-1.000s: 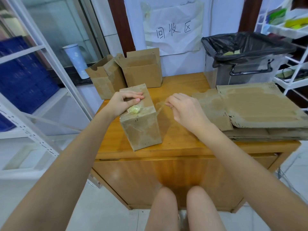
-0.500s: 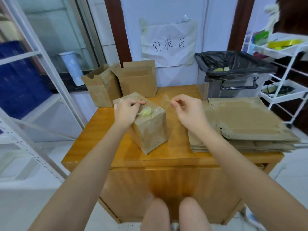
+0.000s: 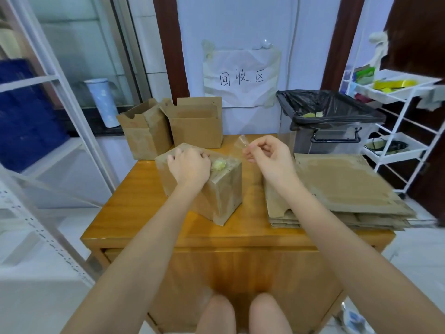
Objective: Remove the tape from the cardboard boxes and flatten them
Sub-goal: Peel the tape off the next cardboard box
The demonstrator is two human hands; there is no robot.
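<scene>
While left fingers (image 3: pixel 190 165) press the matte box (image 3: pixel 216 189), right fingers (image 3: pixel 252 147) pinch clear tape (image 3: pixel 240 142).

Both forearms run bare to the left hand (image 3: pixel 189 166) and right hand (image 3: pixel 272 157) — no sleeves, rings or watch — knees bare too.

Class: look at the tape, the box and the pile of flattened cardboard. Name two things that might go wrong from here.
1. The right hand pinches a clear strip of tape in the air; it might curl and stick to the fingers before it gets to the bin.
2. The pile of flattened cardboard overhangs the table at its right edge; a nudge might tip it off.
</scene>
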